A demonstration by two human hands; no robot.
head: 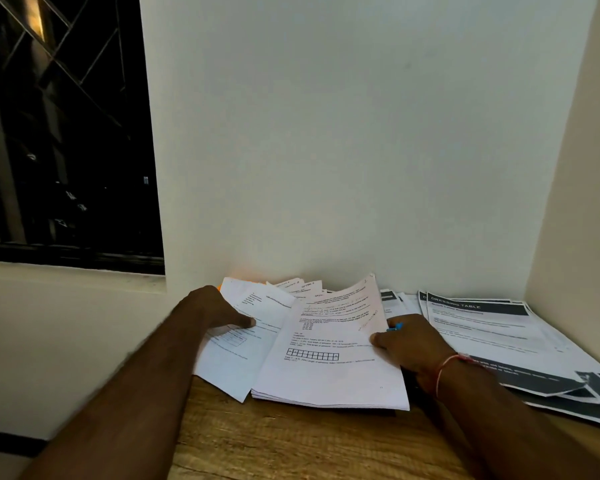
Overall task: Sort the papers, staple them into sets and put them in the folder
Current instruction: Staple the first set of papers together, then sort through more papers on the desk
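Note:
A stack of white printed papers lies in the middle of the wooden table, its top sheet curling up at the far end. My right hand grips that stack's right edge, thumb on top; a small blue object shows by its fingers. My left hand rests with its thumb pressed on looser white sheets at the left. More sheets fan out against the wall behind. An orange edge, perhaps the folder, peeks out under the left sheets. No stapler is in view.
A pile of pages with dark bands, headed "DRESSING TABLE", covers the table's right side up to the side wall. A white wall stands right behind the papers. A dark window is at the left.

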